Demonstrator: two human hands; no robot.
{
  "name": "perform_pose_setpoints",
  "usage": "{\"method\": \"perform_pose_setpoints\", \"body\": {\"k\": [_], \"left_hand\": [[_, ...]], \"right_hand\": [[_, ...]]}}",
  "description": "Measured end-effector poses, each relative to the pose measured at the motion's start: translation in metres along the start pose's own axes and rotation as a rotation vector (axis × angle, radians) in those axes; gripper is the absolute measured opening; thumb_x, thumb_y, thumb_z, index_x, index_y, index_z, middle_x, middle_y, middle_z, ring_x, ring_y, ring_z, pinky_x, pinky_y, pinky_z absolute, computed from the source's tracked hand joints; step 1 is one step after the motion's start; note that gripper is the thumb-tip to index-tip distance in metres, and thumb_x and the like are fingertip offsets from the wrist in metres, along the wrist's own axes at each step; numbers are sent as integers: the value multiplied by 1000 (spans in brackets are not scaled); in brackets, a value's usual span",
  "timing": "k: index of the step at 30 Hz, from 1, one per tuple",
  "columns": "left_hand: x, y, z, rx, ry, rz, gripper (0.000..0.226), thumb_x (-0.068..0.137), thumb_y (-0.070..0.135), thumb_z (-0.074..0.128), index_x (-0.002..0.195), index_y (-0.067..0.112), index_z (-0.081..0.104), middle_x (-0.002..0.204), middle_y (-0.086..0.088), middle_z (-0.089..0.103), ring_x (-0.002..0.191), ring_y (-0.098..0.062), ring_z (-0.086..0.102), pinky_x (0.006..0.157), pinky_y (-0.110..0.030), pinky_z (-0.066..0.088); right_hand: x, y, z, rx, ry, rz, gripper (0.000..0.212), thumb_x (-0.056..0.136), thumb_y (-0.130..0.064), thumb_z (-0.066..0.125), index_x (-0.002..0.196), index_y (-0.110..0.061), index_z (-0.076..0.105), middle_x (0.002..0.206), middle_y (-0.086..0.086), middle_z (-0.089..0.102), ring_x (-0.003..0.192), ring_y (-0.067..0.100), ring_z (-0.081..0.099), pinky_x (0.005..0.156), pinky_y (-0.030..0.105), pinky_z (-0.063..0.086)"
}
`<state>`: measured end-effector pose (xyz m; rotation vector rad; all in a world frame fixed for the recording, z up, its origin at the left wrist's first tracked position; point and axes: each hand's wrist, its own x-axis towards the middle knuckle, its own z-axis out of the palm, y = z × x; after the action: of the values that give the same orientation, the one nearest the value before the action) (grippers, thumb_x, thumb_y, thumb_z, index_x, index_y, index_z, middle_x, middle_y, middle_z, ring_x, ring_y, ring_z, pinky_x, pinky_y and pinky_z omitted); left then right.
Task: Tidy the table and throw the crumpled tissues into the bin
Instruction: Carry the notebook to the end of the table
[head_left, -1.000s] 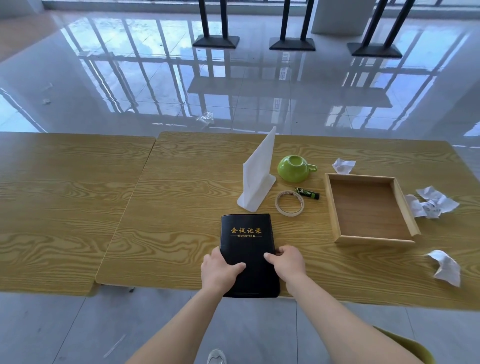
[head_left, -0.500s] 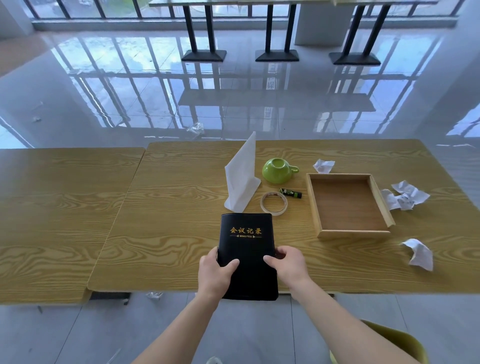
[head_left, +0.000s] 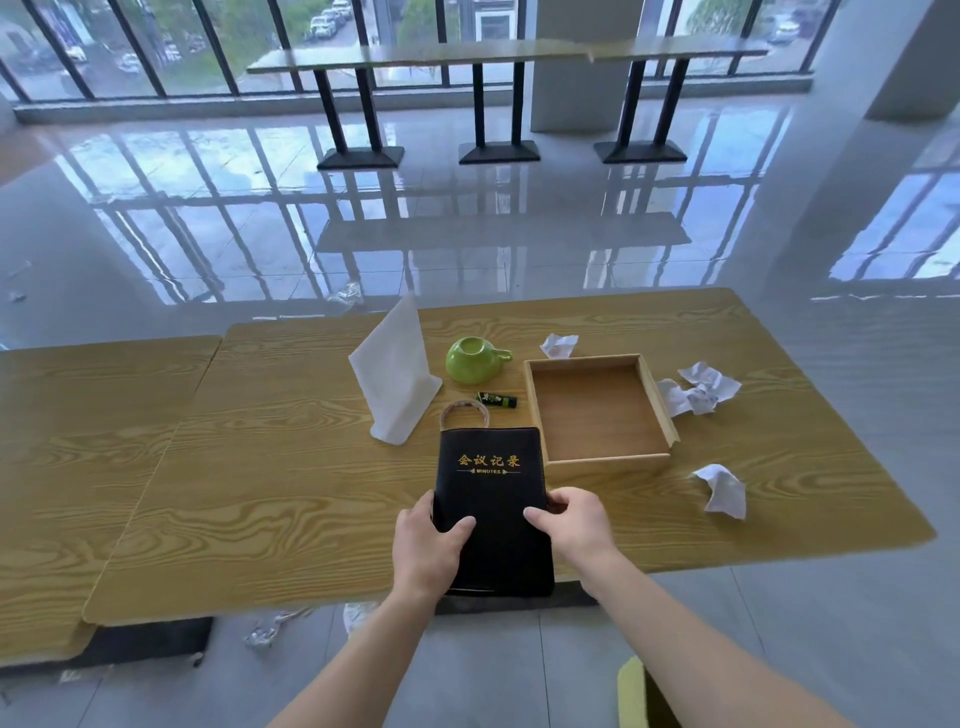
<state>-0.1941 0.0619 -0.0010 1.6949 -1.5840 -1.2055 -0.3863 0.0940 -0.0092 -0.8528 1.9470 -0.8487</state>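
A black notebook (head_left: 491, 483) with gold lettering is held above the near edge of the wooden table (head_left: 291, 467). My left hand (head_left: 428, 551) grips its lower left edge, thumb on the cover. My right hand (head_left: 574, 525) grips its lower right edge. Three crumpled tissues lie on the table: one (head_left: 558, 344) behind the wooden tray, one (head_left: 698, 387) to the tray's right, one (head_left: 722, 489) near the front right. The bin is out of view.
An empty wooden tray (head_left: 602, 462) sits right of the notebook. Behind the notebook lie a tape ring (head_left: 464, 410) and a small green-black stick (head_left: 497, 399). A green cup (head_left: 474, 359) and a standing white napkin (head_left: 397, 374) are further back. A second table (head_left: 88, 415) adjoins on the left.
Both hands have lifted the notebook off the table edge and moved it forward, so it now covers part of the tape ring. The camera has tilted up and back.
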Motion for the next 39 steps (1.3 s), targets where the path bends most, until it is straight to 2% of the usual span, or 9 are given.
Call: {"method": "perform_pose_setpoints", "body": {"k": [10,14,18,22,24,26,29,32,39], "left_hand": [[2,57,53,55,-14,111,22,83,27,74,103,32,66,94,7,70,95,-17,64,83,-41,56],[24,76,62,67,-66,168,24,81,22,75,98,36,64,84,13,71,81,-4,65,67,-22,52],[58,87,68,48,-132,192,31,80,25,77,106,37,65,84,19,70,81,10,62,59,-10,45],[95,96,71,35,-191,193,49,77,27,80,124,28,63,92,16,69,85,-2,64,76,-26,55],[111,102,71,34,-218,207,54,76,27,82,126,26,62,89,18,67,83,0,64,71,-20,50],[124,109,71,32,-252,214,51,75,27,82,123,28,64,88,19,67,82,1,64,67,-16,47],[142,118,74,32,-323,211,48,75,26,81,120,31,64,89,16,68,85,-4,65,78,-30,56],[154,127,81,50,-354,233,43,74,27,80,114,31,66,87,17,68,85,-3,65,80,-33,56],[176,150,112,92,-399,257,44,74,31,81,115,30,65,87,15,68,83,-4,65,74,-30,56]], "right_hand": [[15,8,-77,-46,72,-60,17,84,-31,76,95,-21,70,89,-9,70,86,11,64,75,27,53],[30,4,-95,-40,126,-56,15,84,-31,76,94,-24,69,87,-11,68,85,9,64,69,21,50],[48,-4,-101,4,200,-29,17,83,-31,77,95,-20,71,89,-7,71,88,14,67,83,34,57],[66,-16,-103,37,270,12,39,83,-29,77,117,-14,67,112,-1,69,108,20,63,98,41,53],[74,-23,-105,45,293,42,43,83,-28,77,121,-11,65,117,4,68,112,22,62,100,43,52],[79,-29,-107,64,320,67,39,83,-27,77,118,-11,67,113,4,68,109,22,63,98,43,53],[82,-37,-111,107,371,70,25,83,-24,77,105,-14,71,98,-1,72,96,18,67,85,34,58],[87,-42,-117,116,402,70,13,83,-22,77,94,-18,72,89,-5,71,87,13,68,68,23,53],[107,-43,-146,133,433,55,12,82,-18,77,80,-27,70,82,-8,72,78,6,68,63,18,52]]}}
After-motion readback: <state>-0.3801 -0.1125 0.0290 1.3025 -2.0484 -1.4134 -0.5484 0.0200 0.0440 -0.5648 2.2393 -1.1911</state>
